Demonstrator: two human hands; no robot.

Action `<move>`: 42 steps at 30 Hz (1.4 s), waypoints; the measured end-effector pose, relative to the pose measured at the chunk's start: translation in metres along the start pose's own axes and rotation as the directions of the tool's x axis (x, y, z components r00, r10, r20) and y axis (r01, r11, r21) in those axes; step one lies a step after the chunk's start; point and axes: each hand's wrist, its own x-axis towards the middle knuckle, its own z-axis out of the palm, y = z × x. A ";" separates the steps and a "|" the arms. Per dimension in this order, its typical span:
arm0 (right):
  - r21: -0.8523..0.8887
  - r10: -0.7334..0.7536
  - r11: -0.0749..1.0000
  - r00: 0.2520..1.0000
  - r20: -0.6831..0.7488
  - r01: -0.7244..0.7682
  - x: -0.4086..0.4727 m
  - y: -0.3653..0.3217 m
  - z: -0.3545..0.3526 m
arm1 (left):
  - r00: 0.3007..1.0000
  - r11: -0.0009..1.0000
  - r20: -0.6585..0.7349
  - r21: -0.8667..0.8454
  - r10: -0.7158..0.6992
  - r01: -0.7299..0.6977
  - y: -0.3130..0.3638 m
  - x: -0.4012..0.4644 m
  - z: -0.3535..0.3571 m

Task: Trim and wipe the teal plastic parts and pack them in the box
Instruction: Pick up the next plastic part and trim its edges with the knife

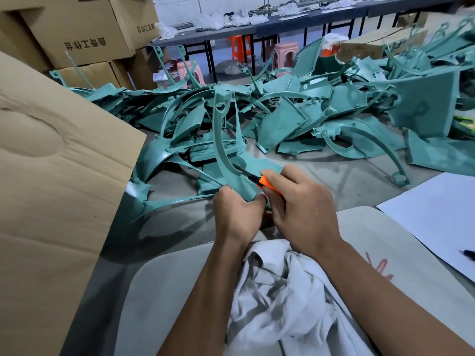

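A curved teal plastic part [223,140] stands upright in front of me. My left hand [235,214] grips its lower end. My right hand [300,211] holds an orange utility knife [264,183], and the dark blade touches the part's inner edge. A crumpled white cloth [280,299] lies on my lap under both forearms. A large cardboard box flap [51,176] rises at my left. A big pile of teal parts [295,109] covers the floor ahead.
Stacked cardboard cartons [77,29] stand at the back left. A long dark table [282,24] with plastic stools [284,56] runs along the back. A white sheet [437,217] lies at the right. Another carton [380,43] sits behind the pile.
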 end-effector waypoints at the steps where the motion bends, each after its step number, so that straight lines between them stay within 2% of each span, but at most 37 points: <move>1: -0.009 0.004 1.000 1.000 0.000 -0.004 -0.001 -0.001 0.001 | 1.000 1.000 -0.009 0.022 0.006 -0.006 0.000 0.000 0.000; 11: -0.147 0.069 0.986 0.993 -0.095 -0.082 0.001 -0.003 -0.002 | 0.998 0.989 -0.041 0.145 0.046 -0.039 0.011 -0.002 0.001; 14: -0.160 0.075 0.982 0.981 -0.180 -0.104 0.002 0.000 -0.002 | 0.971 0.955 -0.101 0.227 0.217 -0.190 0.017 -0.007 -0.002; 16: -0.130 0.094 0.984 0.971 -0.221 -0.125 0.002 0.005 -0.002 | 0.911 0.893 -0.145 0.306 0.386 -0.330 0.016 -0.010 -0.004; 19: -0.016 0.151 0.987 0.959 -0.241 -0.160 0.001 0.013 0.001 | 0.820 0.810 -0.209 0.406 0.534 -0.424 0.014 -0.011 -0.007; 23: 0.173 0.181 0.975 0.952 -0.247 -0.141 0.002 0.016 0.001 | 0.732 0.742 -0.199 0.372 0.651 -0.559 0.013 -0.011 -0.007; 27: 0.334 0.075 0.943 0.979 -0.191 -0.007 0.001 0.013 -0.005 | 0.686 0.707 -0.190 0.302 0.702 -0.640 0.005 -0.007 -0.008; 31: 0.441 0.022 0.895 0.984 -0.179 0.060 0.006 0.010 -0.006 | 0.639 0.663 -0.181 0.235 0.748 -0.710 0.003 -0.006 -0.007; 39: 0.332 -0.105 0.932 0.985 -0.140 0.146 0.012 0.025 -0.010 | 0.616 0.634 -0.151 0.167 0.773 -0.755 0.002 -0.004 -0.008; 42: 0.288 -0.121 0.943 0.979 -0.165 0.166 0.014 0.028 -0.009 | 0.607 0.629 -0.168 0.169 0.777 -0.759 0.003 -0.004 -0.010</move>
